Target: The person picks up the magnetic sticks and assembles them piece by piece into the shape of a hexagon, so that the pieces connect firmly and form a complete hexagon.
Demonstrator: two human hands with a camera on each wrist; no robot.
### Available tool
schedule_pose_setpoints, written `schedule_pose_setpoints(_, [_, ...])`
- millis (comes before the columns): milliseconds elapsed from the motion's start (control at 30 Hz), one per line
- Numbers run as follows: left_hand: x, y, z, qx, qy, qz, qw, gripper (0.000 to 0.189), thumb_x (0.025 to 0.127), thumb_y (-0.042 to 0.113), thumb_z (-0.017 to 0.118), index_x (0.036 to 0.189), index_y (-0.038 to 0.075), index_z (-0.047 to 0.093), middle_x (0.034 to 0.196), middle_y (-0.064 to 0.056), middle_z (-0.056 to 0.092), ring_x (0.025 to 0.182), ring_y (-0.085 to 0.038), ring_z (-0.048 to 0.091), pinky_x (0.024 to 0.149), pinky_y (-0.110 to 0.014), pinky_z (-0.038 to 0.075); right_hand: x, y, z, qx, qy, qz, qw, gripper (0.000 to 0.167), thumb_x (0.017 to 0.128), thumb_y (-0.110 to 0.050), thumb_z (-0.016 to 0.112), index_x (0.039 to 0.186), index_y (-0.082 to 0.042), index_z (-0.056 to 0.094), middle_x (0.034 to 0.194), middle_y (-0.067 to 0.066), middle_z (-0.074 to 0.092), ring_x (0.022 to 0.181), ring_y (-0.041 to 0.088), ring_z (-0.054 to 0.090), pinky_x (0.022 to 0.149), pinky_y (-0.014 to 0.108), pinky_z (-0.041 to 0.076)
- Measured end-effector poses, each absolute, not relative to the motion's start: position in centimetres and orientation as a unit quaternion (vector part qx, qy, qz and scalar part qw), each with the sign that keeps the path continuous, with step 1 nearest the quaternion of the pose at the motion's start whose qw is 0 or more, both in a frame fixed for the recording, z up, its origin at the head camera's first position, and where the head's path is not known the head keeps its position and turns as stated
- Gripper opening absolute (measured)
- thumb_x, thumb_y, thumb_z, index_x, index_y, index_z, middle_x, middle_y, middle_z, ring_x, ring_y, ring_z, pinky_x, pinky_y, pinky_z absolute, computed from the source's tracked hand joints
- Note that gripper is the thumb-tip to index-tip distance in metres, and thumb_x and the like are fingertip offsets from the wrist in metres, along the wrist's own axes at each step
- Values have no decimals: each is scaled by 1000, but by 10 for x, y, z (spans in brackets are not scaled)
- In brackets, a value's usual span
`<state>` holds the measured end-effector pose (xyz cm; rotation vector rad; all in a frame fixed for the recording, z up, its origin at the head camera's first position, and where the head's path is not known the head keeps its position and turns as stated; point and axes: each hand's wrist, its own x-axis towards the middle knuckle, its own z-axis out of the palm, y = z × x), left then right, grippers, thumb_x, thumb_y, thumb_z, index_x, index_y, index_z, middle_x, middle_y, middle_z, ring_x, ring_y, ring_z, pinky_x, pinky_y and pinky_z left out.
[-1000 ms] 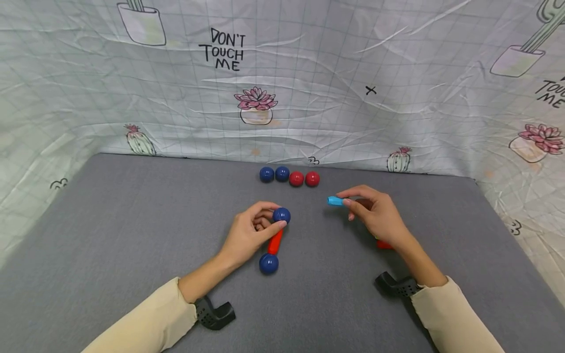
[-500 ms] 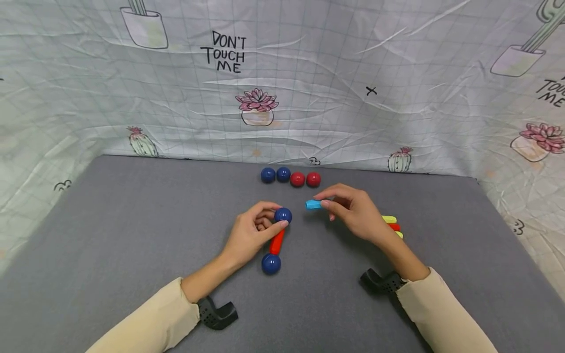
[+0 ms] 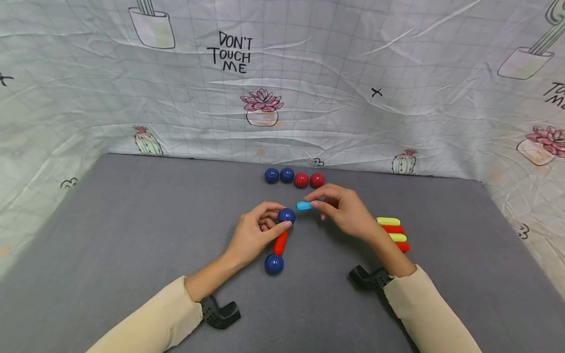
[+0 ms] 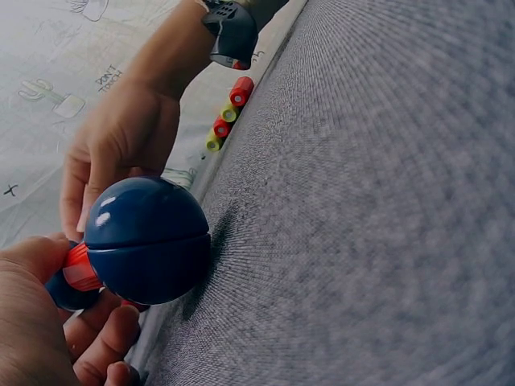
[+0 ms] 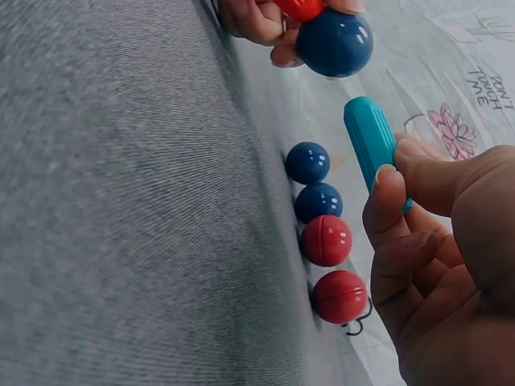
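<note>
Between the thumb and fingers of my left hand (image 3: 252,239) is a blue ball (image 3: 286,216). A red stick (image 3: 280,242) joins that ball to a second blue ball (image 3: 274,264) nearer to me, which looms large in the left wrist view. My right hand (image 3: 346,212) pinches a short, ribbed light-blue stick (image 5: 370,138) between thumb and fingers. The free end of this stick points at the ball in my left hand, with a small gap between them.
At the back of the grey table (image 3: 176,196), two blue balls (image 3: 279,175) and two red balls (image 3: 309,180) stand in a row. Several yellow and red sticks (image 3: 392,229) lie side by side near my right forearm. A printed cloth (image 3: 318,98) hangs behind.
My right hand has moved left with the light-blue stick, close to the held blue ball. The yellow and red sticks have come into fuller view. My left hand keeps its hold.
</note>
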<state>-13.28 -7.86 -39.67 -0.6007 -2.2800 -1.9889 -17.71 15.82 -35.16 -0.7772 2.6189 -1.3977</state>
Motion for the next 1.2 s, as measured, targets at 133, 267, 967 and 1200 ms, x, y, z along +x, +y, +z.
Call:
schedule_pose_setpoints(133, [-133, -78, -397, -194, -739, -645, 25, 28, 87, 14, 72, 113, 7, 63, 88, -5, 68, 59, -17, 53, 52, -22, 39, -175, 158, -353, -259, 854, -450, 34, 16, 93, -16, 63, 107, -18, 72, 97, -1, 61, 63, 22, 58, 54, 28, 43])
schedule_pose_setpoints(267, [-133, -79, -397, -196, -738, -645, 25, 29, 87, 14, 72, 113, 7, 63, 88, -5, 68, 60, -16, 53, 52, -21, 39, -174, 157, -354, -266, 852, -450, 33, 16, 93, -16, 63, 106, -18, 72, 96, -2, 60, 62, 21, 57, 54, 29, 43])
schedule_pose_setpoints(967, [-133, -79, -397, -197, -739, -644, 22, 28, 88, 17, 72, 113, 10, 62, 88, -1, 68, 60, -16, 53, 51, -21, 38, -173, 155, -349, -266, 847, -456, 60, 18, 94, -16, 62, 109, -12, 70, 94, 0, 60, 65, 22, 58, 55, 28, 42])
schedule_pose_setpoints(1200, [-133, -79, -397, -204, -740, -640, 21, 29, 88, 16, 71, 114, 10, 60, 89, -2, 66, 60, -16, 52, 51, -23, 38, -172, 153, -352, -259, 838, -477, 58, 19, 94, -13, 61, 111, -11, 69, 97, 3, 60, 70, 26, 60, 58, 29, 44])
